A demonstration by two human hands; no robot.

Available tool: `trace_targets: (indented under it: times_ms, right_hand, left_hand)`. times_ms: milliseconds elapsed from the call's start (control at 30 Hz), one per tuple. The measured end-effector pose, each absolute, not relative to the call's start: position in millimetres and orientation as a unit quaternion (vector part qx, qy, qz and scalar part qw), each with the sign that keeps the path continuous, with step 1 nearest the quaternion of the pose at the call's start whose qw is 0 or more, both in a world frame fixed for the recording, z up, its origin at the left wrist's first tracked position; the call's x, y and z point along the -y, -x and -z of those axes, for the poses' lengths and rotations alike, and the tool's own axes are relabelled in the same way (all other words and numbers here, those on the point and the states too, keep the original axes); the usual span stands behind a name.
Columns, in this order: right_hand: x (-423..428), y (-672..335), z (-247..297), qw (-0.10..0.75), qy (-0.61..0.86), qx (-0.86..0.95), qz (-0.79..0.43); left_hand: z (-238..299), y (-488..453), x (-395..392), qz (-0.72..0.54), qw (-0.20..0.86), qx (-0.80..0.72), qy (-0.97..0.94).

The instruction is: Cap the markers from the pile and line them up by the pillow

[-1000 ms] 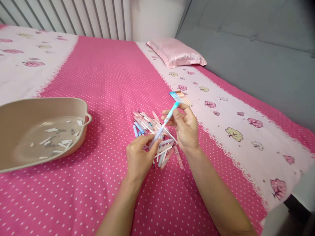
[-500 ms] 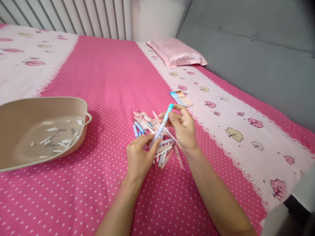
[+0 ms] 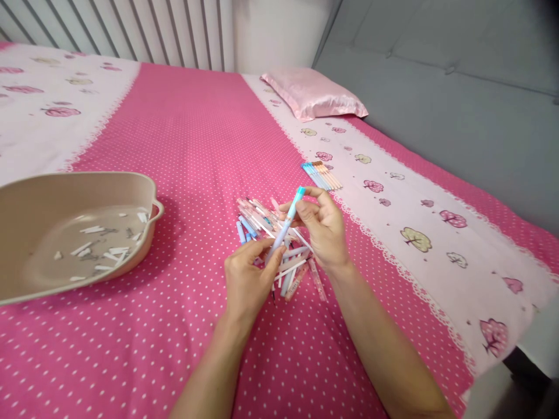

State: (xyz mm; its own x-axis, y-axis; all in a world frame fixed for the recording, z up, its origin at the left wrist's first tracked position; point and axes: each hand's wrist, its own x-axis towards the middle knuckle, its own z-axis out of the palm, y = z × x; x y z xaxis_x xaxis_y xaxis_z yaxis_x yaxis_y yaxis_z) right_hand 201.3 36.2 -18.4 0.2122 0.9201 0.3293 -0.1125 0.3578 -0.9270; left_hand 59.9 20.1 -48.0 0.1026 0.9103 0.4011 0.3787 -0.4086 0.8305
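Note:
A pen [image 3: 288, 221], pale lilac at its lower part and turquoise at the top, is held at a slant between both hands. My left hand [image 3: 248, 267] pinches its lower end between thumb and fingers. Near the turquoise end, my right hand [image 3: 323, 227] grips it with thumb and forefinger. Directly beneath lies a loose pile of pen parts [image 3: 257, 212], with pink, white and lilac tubes and thin refills crossing each other. Blue caps [image 3: 241, 231] show at the pile's left side. My hands hide part of the pile.
A row of pens [image 3: 321, 176] with blue and brown ends lies beyond my right hand. To the left stands a beige basin [image 3: 65, 183] holding several small white and grey pieces. A pink pillow [image 3: 314, 96] rests by the grey headboard [image 3: 437, 87]. Everything sits on a dotted pink bedsheet [image 3: 187, 134].
My right hand and the pen's turquoise end have shifted very slightly left and down. Both hands keep their hold; the pile, row and basin look the same.

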Motion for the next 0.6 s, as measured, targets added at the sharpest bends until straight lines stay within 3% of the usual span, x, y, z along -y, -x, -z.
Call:
trace_targets:
  times_ms: [600]
  right_hand:
    - [-35.3,-202.9,19.5,0.608,0.393,0.509,-0.465]
  left_hand:
    - [43.0,-59.3,-18.2,-0.484,0.287,-0.473,-0.678]
